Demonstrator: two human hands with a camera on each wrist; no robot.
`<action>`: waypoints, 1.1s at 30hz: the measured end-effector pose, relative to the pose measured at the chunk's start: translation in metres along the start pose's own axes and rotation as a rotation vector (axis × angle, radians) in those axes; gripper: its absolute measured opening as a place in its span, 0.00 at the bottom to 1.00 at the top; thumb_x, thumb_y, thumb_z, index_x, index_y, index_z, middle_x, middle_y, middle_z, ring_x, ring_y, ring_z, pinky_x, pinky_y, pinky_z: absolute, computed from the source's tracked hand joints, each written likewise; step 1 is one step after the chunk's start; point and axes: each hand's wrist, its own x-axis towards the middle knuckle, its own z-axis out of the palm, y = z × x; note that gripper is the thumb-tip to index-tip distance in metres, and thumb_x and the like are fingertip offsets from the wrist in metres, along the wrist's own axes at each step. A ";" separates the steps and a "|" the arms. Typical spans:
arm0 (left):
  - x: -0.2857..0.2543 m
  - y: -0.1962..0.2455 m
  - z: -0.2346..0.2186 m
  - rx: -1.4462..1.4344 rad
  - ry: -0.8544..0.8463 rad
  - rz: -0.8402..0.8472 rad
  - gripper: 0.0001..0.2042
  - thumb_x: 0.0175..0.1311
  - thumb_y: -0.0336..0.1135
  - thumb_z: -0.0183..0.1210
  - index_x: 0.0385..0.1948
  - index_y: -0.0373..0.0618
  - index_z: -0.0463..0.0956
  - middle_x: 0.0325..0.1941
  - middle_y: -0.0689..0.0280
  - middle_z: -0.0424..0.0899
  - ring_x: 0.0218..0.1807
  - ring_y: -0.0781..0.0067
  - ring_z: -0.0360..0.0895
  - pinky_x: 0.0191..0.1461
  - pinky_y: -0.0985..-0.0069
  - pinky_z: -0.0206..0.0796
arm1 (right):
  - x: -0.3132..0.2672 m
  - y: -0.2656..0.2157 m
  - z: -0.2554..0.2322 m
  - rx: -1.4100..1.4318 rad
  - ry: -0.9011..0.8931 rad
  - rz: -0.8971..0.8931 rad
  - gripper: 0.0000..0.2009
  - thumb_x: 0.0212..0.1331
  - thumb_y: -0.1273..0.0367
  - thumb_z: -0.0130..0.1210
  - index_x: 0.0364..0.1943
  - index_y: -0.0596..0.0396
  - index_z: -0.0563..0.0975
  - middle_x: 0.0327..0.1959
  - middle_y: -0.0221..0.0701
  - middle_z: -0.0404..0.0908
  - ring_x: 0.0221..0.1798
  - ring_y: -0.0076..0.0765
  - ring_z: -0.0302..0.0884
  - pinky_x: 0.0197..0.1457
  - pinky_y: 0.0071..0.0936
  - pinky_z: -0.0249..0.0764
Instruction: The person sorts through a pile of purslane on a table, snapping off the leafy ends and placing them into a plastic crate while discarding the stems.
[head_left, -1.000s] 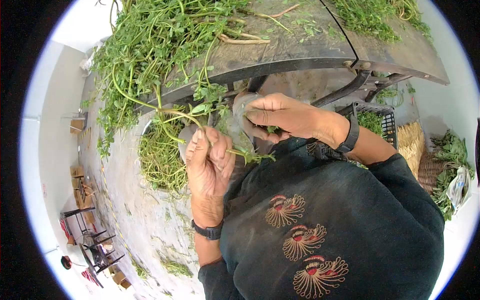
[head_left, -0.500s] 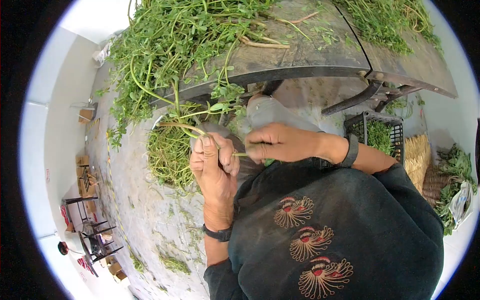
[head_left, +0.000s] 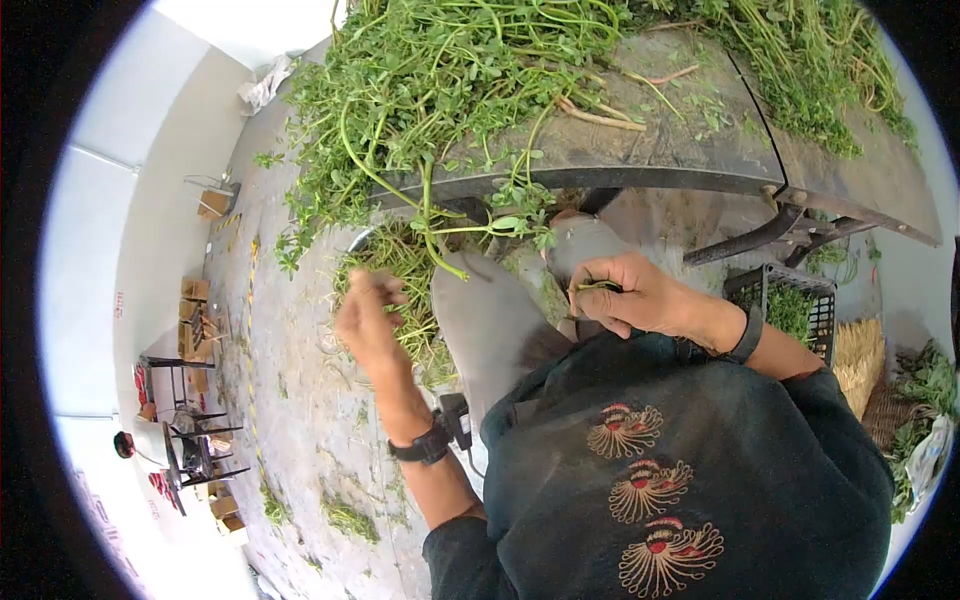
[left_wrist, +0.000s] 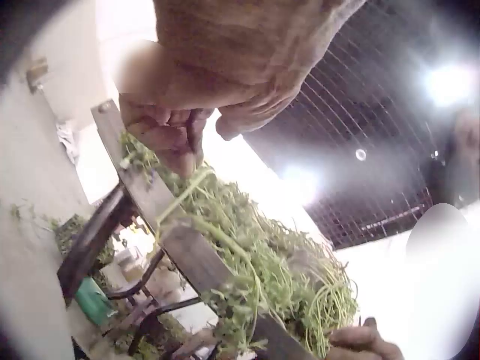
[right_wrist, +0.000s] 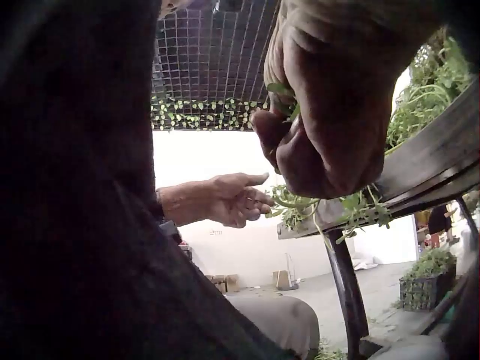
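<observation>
My left hand [head_left: 372, 318], blurred, is held out over a container of cut green stems [head_left: 405, 262]. Its thumb is straight and its fingers are loosely bent in the right wrist view, with nothing in them. My right hand [head_left: 635, 292], in front of the dark top, pinches a small leafy sprig [right_wrist: 282, 93]; most of it is hidden behind the fingers. Beyond both hands, a large heap of fleshy-stemmed greens [head_left: 450, 95] lies on the table [head_left: 665, 150]. One thick stem [head_left: 428, 205] hangs over the table's near edge, between the hands.
A black plastic crate [head_left: 768, 272] of greens stands on the floor at right, near a straw bundle [head_left: 856, 362]. More greens [head_left: 825, 85] cover the table's far right. Chairs [head_left: 190, 440] and cardboard boxes [head_left: 195, 312] are at left. Loose stems [head_left: 350, 520] litter the floor.
My hands met on a stem half a second ago; now they are apart. The left has let go and swung left over the container, while the right keeps a sprig. The head view has shifted.
</observation>
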 end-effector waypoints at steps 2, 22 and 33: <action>0.012 -0.002 0.027 0.206 -0.039 0.122 0.20 0.63 0.48 0.52 0.23 0.37 0.78 0.17 0.68 0.77 0.21 0.83 0.71 0.20 0.83 0.57 | -0.001 -0.002 0.000 0.002 0.017 0.017 0.10 0.63 0.64 0.49 0.35 0.58 0.73 0.17 0.21 0.67 0.15 0.13 0.62 0.19 0.16 0.58; 0.006 -0.006 0.048 -0.526 -0.429 -0.358 0.09 0.61 0.35 0.56 0.30 0.38 0.76 0.21 0.62 0.81 0.15 0.83 0.70 0.14 0.88 0.53 | 0.001 0.005 -0.008 -0.060 0.192 0.040 0.10 0.61 0.63 0.53 0.30 0.55 0.73 0.16 0.18 0.65 0.16 0.14 0.59 0.19 0.16 0.55; -0.059 -0.003 0.063 -0.543 -0.715 -0.456 0.08 0.64 0.33 0.53 0.31 0.38 0.76 0.22 0.66 0.79 0.18 0.84 0.70 0.20 0.87 0.57 | 0.002 -0.030 -0.014 -0.230 0.463 -0.212 0.10 0.56 0.63 0.57 0.33 0.56 0.77 0.20 0.17 0.71 0.20 0.11 0.61 0.21 0.14 0.57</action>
